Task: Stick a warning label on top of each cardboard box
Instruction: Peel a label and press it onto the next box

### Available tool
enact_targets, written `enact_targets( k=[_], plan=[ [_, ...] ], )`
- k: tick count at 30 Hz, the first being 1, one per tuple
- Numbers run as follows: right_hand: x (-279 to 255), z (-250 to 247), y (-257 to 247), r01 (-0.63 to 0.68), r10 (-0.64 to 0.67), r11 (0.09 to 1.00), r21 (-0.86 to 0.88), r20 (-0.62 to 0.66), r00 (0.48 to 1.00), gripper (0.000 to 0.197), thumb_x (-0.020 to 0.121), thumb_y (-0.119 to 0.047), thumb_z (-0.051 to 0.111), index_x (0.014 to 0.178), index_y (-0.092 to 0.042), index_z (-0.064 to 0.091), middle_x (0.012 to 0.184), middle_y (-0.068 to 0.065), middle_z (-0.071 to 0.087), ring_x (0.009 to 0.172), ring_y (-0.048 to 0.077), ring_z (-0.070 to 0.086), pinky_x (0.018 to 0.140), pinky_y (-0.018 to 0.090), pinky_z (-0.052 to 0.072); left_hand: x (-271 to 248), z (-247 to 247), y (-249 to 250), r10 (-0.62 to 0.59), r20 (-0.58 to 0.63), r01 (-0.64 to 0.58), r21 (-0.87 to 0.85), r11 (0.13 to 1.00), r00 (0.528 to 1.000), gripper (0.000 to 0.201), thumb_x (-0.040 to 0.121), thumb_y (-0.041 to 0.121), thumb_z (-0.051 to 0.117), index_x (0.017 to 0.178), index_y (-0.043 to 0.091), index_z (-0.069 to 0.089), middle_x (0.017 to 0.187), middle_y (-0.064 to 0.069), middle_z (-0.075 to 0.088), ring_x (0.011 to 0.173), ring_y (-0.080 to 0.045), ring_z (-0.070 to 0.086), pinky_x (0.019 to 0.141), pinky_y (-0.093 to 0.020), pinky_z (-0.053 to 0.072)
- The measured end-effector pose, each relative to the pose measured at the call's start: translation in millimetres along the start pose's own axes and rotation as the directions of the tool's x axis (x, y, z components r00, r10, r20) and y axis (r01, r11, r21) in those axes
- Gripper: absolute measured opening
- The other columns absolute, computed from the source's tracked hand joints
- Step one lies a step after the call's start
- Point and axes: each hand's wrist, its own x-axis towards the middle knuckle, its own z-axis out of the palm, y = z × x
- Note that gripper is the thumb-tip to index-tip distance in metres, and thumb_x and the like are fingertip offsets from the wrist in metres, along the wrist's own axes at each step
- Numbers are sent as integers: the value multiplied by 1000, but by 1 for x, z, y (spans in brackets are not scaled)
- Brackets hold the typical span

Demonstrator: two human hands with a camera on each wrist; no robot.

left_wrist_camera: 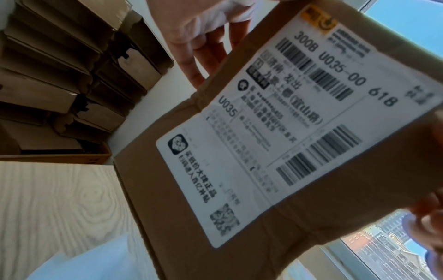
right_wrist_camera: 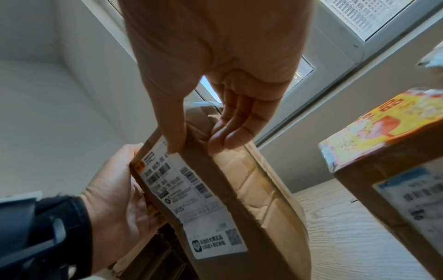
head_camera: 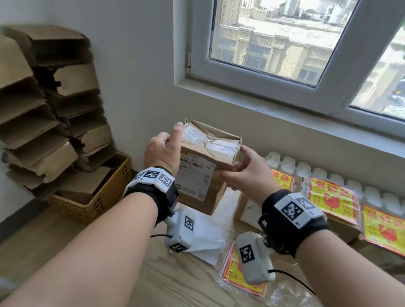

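Observation:
I hold a brown cardboard box (head_camera: 206, 154) between both hands over the far left part of the table (head_camera: 197, 301). Its top face is crossed with clear tape, and a white shipping label (left_wrist_camera: 275, 123) covers the face toward me. My left hand (head_camera: 167, 144) grips the left side, fingers (left_wrist_camera: 203, 51) reaching behind it. My right hand (head_camera: 247, 169) pinches the right edge, thumb on the front, fingers (right_wrist_camera: 230, 132) on the side. A pack of red-and-yellow warning labels (head_camera: 242, 276) lies on the table near my right wrist. No label shows on the held box's top.
A row of boxes bearing warning labels (head_camera: 331, 200) stands along the right below the window sill. Flattened cardboard (head_camera: 28, 106) is piled against the left wall, partly in a yellow basket (head_camera: 95, 199). White paper (head_camera: 208, 238) lies under my left wrist.

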Motion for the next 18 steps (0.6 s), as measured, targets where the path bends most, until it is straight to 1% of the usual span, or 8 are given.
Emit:
enact_targets(
  k=[3, 6, 8, 10, 11, 13, 15, 18],
  plan=[
    [-30, -18, 4, 4, -3, 999, 48, -7, 1000, 83, 71, -29, 82, 142, -16, 41, 80, 1, 63, 68, 14, 63, 67, 35, 59, -33, -2, 7, 5, 18, -4, -18, 1000, 1000, 72, 75, 71, 29, 86, 11, 66, 87, -8, 69, 88, -29, 63, 82, -36, 48],
    [-58, -38, 11, -7, 9, 999, 54, -35, 999, 84, 70, -51, 76, 140, -17, 45, 94, 1, 68, 70, 13, 65, 60, 30, 57, -67, -1, 14, -13, 33, 15, -64, 998, 999, 67, 74, 71, 31, 76, 14, 66, 85, -9, 71, 87, -30, 64, 83, -37, 48],
    [-78, -51, 16, -35, 40, 997, 69, -78, 996, 77, 76, -58, 67, 138, -17, 48, 103, 4, 67, 68, 11, 64, 53, 25, 53, -89, 3, 17, -31, 44, 37, -132, 991, 999, 59, 82, 67, 36, 66, 17, 62, 76, -8, 69, 78, -28, 65, 79, -37, 52],
    [-98, -66, 24, -65, 82, 991, 120, -139, 987, 70, 82, -62, 58, 135, -18, 51, 103, 2, 67, 71, 11, 64, 53, 26, 52, -109, 10, 22, -55, 75, 69, -192, 979, 996, 54, 92, 57, 41, 61, 15, 56, 65, -6, 65, 62, -23, 62, 68, -32, 54],
    [-108, -73, 30, -75, 99, 986, 146, -158, 982, 66, 83, -63, 54, 133, -19, 54, 101, 0, 66, 76, 12, 65, 54, 27, 51, -118, 14, 24, -62, 92, 79, -201, 976, 994, 53, 92, 55, 43, 60, 14, 55, 62, -5, 63, 58, -22, 60, 65, -32, 54],
    [-127, -87, 43, -78, 107, 983, 165, -172, 979, 61, 86, -65, 49, 125, -20, 59, 98, -1, 66, 85, 16, 65, 56, 26, 48, -136, 25, 29, -63, 138, 90, -196, 977, 988, 51, 85, 59, 49, 57, 15, 53, 60, -4, 60, 59, -25, 58, 68, -36, 53],
    [-145, -101, 55, -77, 110, 982, 174, -191, 975, 57, 88, -64, 46, 119, -19, 62, 95, -1, 66, 87, 18, 64, 57, 25, 45, -156, 40, 34, -55, 201, 88, -160, 983, 978, 50, 70, 66, 50, 55, 18, 53, 62, -3, 60, 66, -26, 57, 75, -43, 54],
    [-165, -130, 72, -89, 143, 974, 208, -262, 954, 52, 89, -61, 47, 116, -20, 64, 98, 0, 66, 88, 17, 64, 56, 23, 43, -184, 67, 46, -29, 323, 76, -134, 988, 946, 50, 64, 65, 51, 61, 15, 61, 67, -5, 63, 68, -24, 58, 78, -43, 56]
  ],
)
